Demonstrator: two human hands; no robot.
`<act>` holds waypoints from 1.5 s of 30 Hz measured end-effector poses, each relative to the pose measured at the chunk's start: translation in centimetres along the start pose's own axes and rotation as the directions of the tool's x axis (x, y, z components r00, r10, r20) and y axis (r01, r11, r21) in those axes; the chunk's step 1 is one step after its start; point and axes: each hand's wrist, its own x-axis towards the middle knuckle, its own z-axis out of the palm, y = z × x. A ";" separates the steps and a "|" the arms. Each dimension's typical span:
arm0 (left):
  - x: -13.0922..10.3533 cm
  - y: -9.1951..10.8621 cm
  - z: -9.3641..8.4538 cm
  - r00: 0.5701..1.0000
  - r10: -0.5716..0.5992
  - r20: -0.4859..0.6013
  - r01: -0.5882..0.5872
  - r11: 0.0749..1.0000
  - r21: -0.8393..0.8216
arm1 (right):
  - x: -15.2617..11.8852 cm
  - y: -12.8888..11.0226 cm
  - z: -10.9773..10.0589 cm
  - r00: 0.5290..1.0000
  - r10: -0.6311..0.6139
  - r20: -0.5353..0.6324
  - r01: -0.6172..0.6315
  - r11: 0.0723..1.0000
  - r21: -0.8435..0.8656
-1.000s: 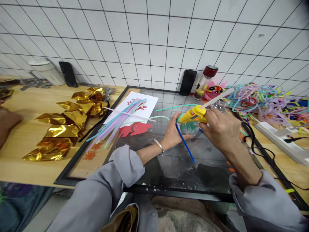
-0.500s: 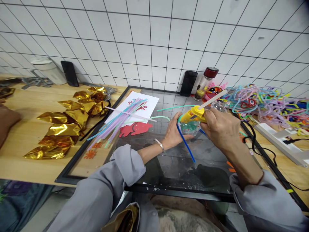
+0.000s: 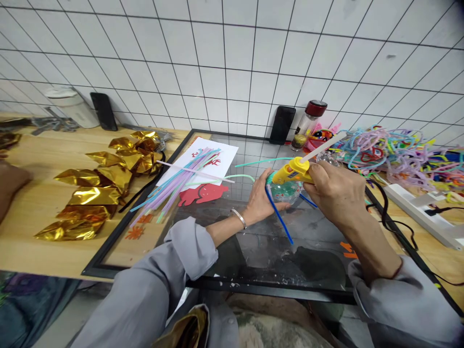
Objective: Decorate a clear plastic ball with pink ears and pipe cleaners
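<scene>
My left hand [image 3: 261, 199] is wrapped round a clear rounded plastic piece [image 3: 288, 193] with green inside and red specks. A blue pipe cleaner [image 3: 279, 215] hangs from its near side, and another blue end sticks out to the right. In my right hand [image 3: 335, 191] is a yellow hot glue gun [image 3: 293, 170], with a whitish glue stick [image 3: 324, 146] coming out of its back. The gun's tip points down and left at the upper edge of the piece; whether it touches is hard to see. Mint-green pipe cleaners [image 3: 241, 176] stretch left from near my left hand.
On the black-framed glass board [image 3: 253, 285] lie pastel pipe cleaners [image 3: 181, 181], white paper [image 3: 228, 150] and a red cutout [image 3: 203, 194]. Gold foil shapes [image 3: 96, 195] are at left, near another person's hand [image 3: 12, 181]. Tangled pipe cleaners [image 3: 380, 150] and a power strip [image 3: 424, 215] are at right.
My right hand has moved slightly right with the glue gun, and the glue stick's end has shifted right and up. My left hand stays on the clear piece.
</scene>
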 end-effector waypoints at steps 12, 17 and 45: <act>0.1 0.4 -0.1 0.999 -0.049 -0.006 0.049 0.999 -0.004 | -2.1 0.8 1.2 0.945 0.318 -0.079 -0.309 0.945 0.103; 0.0 0.4 -0.3 0.996 -0.085 -0.003 0.085 0.996 -0.016 | -6.3 3.3 2.7 0.775 0.632 0.033 -0.609 0.731 0.308; 0.0 0.4 -0.6 0.988 -0.151 -0.022 0.150 0.988 -0.044 | -5.9 -7.8 -0.6 0.814 0.196 0.547 -0.538 0.609 0.583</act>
